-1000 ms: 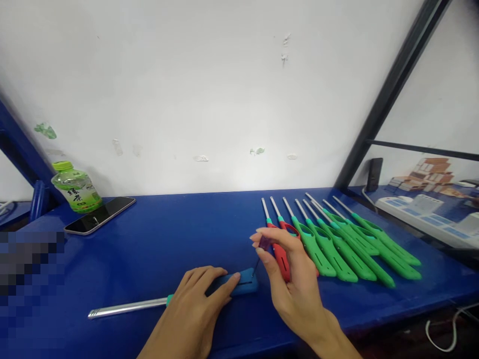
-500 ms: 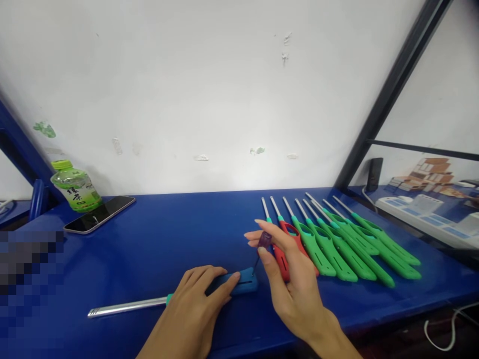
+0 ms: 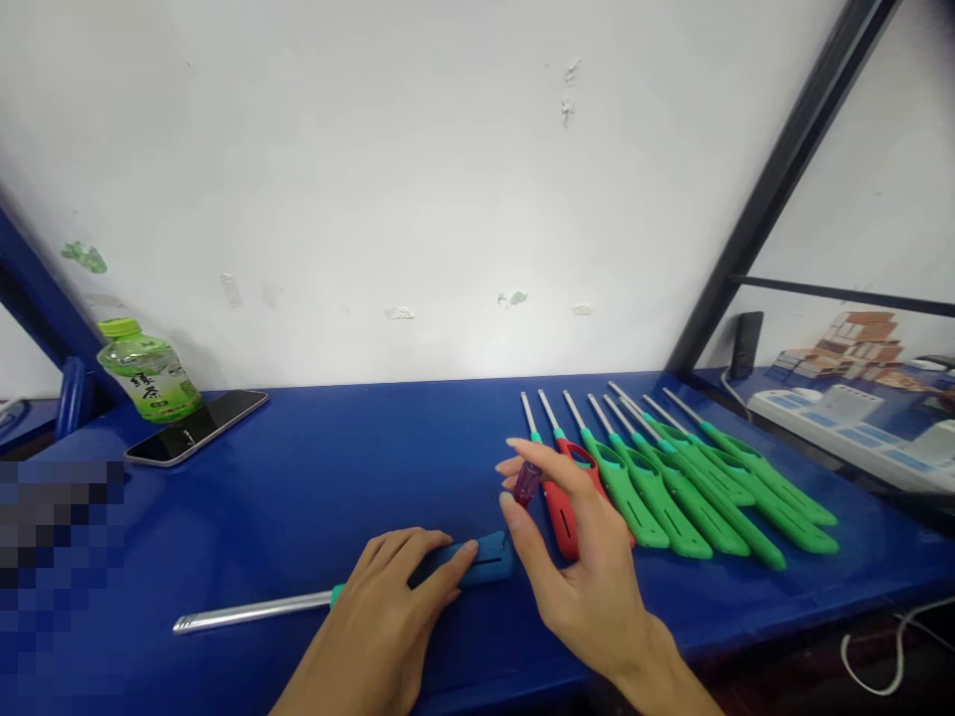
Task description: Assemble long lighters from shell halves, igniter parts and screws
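Note:
A long-necked utility lighter with a blue handle (image 3: 488, 557) and a silver metal tube (image 3: 254, 613) lies flat on the blue table. My left hand (image 3: 392, 597) presses over its handle, thumb and fingers gripping it from both sides and hiding the middle. Beyond the thumb, the slotted butt end shows. Above that end, my right hand (image 3: 586, 547) pinches a small screwdriver by its purple, see-through handle (image 3: 528, 484) between thumb and fingers. The thin shaft points down toward the lighter's butt; whether its tip touches is too fine to tell.
Right of my right hand, several green lighters (image 3: 690, 517) lie side by side, with a red lighter (image 3: 563, 517) at their left. A phone (image 3: 198, 428) and a green-capped bottle (image 3: 149, 373) are at the back left. Behind stands a white wall (image 3: 418, 199); a dark post (image 3: 776, 189) rises at the right.
My right thumb has shifted slightly left and the purple handle has turned between the fingers, showing more of its length. The blue lighter and my left hand stay in place.

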The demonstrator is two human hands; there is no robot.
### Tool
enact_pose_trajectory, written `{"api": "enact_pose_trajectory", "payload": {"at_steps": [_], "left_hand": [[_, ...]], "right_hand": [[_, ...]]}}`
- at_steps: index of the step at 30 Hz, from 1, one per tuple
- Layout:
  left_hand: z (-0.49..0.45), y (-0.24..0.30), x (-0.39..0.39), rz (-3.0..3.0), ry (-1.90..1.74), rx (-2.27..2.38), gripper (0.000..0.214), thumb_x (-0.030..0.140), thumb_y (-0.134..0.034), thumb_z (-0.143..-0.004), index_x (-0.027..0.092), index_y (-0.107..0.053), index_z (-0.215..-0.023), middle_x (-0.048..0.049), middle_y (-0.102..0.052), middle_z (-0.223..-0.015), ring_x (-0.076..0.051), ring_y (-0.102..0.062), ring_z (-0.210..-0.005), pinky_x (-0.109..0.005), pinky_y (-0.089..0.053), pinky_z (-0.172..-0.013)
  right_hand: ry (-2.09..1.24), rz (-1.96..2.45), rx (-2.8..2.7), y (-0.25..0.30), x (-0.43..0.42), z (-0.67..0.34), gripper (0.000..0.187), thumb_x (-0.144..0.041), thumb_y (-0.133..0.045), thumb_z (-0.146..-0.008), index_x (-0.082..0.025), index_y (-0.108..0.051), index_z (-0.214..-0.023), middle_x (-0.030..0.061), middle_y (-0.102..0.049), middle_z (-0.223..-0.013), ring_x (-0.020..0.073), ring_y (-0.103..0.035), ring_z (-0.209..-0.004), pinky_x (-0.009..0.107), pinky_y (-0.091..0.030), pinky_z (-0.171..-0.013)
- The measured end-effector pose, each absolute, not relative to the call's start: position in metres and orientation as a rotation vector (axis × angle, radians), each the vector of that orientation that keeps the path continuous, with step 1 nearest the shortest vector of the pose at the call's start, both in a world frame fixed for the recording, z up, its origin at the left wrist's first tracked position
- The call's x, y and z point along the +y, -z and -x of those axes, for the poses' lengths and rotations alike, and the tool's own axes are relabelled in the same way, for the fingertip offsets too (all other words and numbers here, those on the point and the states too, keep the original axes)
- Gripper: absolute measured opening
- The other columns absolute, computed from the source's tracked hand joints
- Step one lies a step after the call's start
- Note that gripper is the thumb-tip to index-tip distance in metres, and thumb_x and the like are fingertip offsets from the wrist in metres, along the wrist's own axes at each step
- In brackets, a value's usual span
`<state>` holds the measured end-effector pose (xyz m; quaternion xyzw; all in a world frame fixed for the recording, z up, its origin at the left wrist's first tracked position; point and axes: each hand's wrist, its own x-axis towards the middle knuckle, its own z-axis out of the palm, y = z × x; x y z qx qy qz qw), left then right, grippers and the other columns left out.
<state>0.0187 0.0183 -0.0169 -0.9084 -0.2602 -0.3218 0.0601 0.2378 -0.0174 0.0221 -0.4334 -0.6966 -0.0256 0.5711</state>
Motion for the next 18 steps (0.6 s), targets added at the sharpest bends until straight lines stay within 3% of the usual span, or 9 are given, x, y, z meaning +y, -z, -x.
{"api": "enact_pose_trajectory", "payload": {"at_steps": [3,8,13,18], "left_hand": [[-0.0182,0.0174,0.0181,2.750,0.971,-0.783,0.048,0.004,-0.047,-0.102,0.026,-0.066,-0.140,-0.0094,-0.077,-0.116,-0.029,-0.075,-0.100,-0.045,-0.066,-0.079],[-0.0164,0.0178,0.0170,2.739,0.958,-0.786,0.048,0.005,-0.047,-0.102,0.027,-0.065,-0.141,-0.0095,-0.077,-0.118,-0.029,-0.075,-0.101,-0.044,-0.067,-0.080],[-0.0174,0.0168,0.0176,2.729,0.971,-0.771,0.047,0.005,-0.046,-0.103,0.026,-0.066,-0.140,-0.0090,-0.077,-0.116,-0.028,-0.076,-0.100,-0.043,-0.067,-0.079],[-0.0178,0.0162,0.0186,2.718,0.988,-0.778,0.047,0.005,-0.047,-0.103,0.027,-0.066,-0.140,-0.0093,-0.078,-0.117,-0.029,-0.076,-0.101,-0.043,-0.067,-0.080]], "right_hand": [[0.130,1.024,-1.624,-0.0234,-0.0167,-0.2389,0.052,-0.015,-0.071,-0.101,-0.032,-0.058,-0.148,0.0039,-0.073,-0.124,0.0205,-0.071,-0.110,0.035,-0.059,-0.098],[0.028,1.037,-1.635,-0.0243,-0.0170,-0.2386,0.062,-0.010,-0.057,-0.106,-0.036,-0.045,-0.162,0.0011,-0.076,-0.121,0.0180,-0.072,-0.108,0.035,-0.058,-0.101],[0.052,1.003,-1.652,-0.0240,-0.0165,-0.2382,0.055,-0.012,-0.067,-0.102,-0.037,-0.056,-0.150,0.0011,-0.074,-0.124,0.0192,-0.071,-0.108,0.037,-0.058,-0.101],[-0.062,1.006,-1.664,-0.0199,-0.0156,-0.2387,0.066,-0.008,-0.051,-0.108,-0.037,-0.038,-0.166,0.0024,-0.074,-0.128,0.0185,-0.072,-0.112,0.037,-0.061,-0.100]]}}
